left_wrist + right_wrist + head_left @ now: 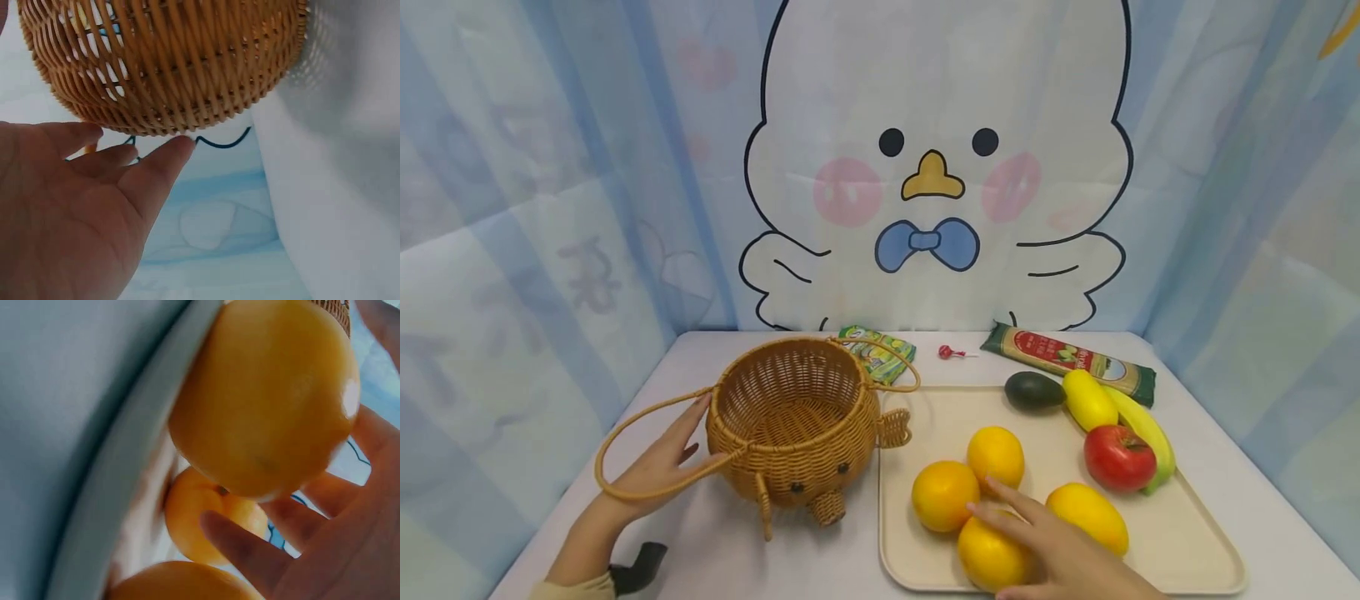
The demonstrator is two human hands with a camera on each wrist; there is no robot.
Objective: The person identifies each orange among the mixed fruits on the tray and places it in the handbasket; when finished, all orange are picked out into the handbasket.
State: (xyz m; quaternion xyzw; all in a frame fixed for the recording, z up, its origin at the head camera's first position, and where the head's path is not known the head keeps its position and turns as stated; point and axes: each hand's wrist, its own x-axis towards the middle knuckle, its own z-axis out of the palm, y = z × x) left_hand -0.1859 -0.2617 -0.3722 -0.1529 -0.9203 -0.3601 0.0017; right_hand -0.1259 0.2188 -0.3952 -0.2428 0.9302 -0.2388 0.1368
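A brown wicker basket [797, 462] with an animal face and two loop handles stands left of the tray. My left hand [658, 462] is at its left side, behind one handle, its fingertips at the woven wall [181, 75]. Three oranges lie grouped at the tray's left front: a left one [942, 497], a back one [997, 454] and a front one [988, 554]. Over the front orange extends my right hand [1067, 554], fingers spread and fairly straight. In the right wrist view those fingers [244, 550] lie beside the large near orange [262, 394], not curled round it.
The beige tray [925, 417] also bears a mango [1088, 518], a red apple [1118, 458], a lemon [1087, 400], bananas [1150, 437] and an avocado [1032, 391]. Behind lie a green packet [880, 354], a lollipop [946, 352] and a long pasta pack [1067, 358].
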